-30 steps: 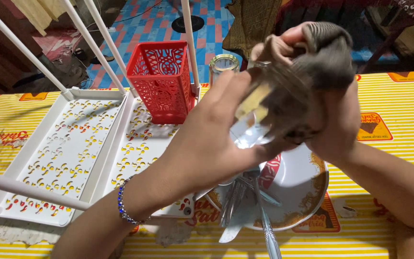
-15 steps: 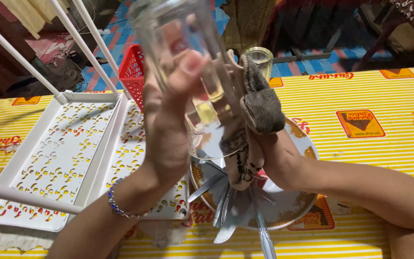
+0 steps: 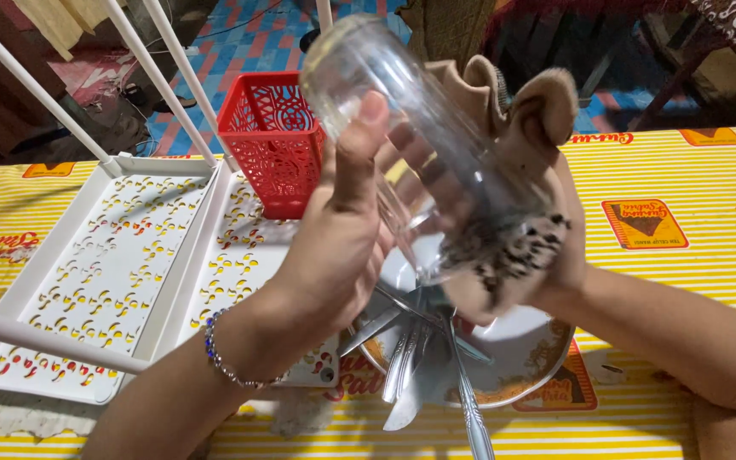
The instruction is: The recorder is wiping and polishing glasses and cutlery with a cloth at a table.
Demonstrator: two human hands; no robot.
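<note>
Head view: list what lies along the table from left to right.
White rack tray → red basket → left hand holding the glass → right hand with the cloth → bare striped tablecloth.

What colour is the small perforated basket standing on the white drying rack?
The basket is red, with a cut-out lattice pattern; the head view shows it, behind the left hand.

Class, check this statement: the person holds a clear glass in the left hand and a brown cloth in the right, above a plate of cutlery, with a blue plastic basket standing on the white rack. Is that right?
Not quite. The head view shows the basket on the white rack is red, not blue. The rest stands: the left hand holds the clear glass, the right hand the brown cloth, above the plate of cutlery.
</note>
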